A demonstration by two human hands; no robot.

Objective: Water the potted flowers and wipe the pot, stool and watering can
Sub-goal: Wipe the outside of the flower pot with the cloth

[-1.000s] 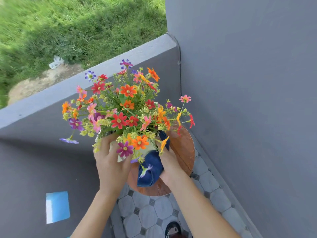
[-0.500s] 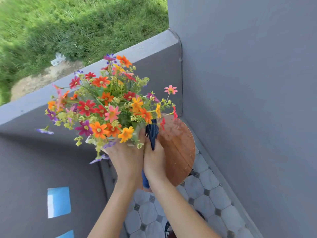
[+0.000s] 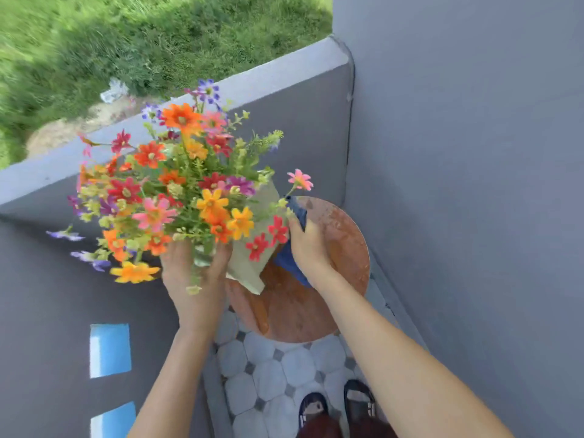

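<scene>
Head view. My left hand (image 3: 192, 273) grips the pale pot (image 3: 252, 263) from the near side, fingers curled round it beneath the blooms, and holds it tilted to my left with its base lifted off the stool (image 3: 335, 298). The flowers (image 3: 177, 197) lean out over the dark floor and hide the pot rim. My right hand (image 3: 308, 248) is closed round the blue cloth (image 3: 289, 257) and presses it against the right side of the pot, just above the stool top.

Status, as a judgement: the pot wipe is in progress. The round stool top shows wet patches and smears, so watering appears complete and the stool wipe remains. The watering can is not in view; I cannot tell whether it has been wiped. My sandalled feet (image 3: 335, 406) stand on the tiled floor (image 3: 268, 374) near the stool.
</scene>
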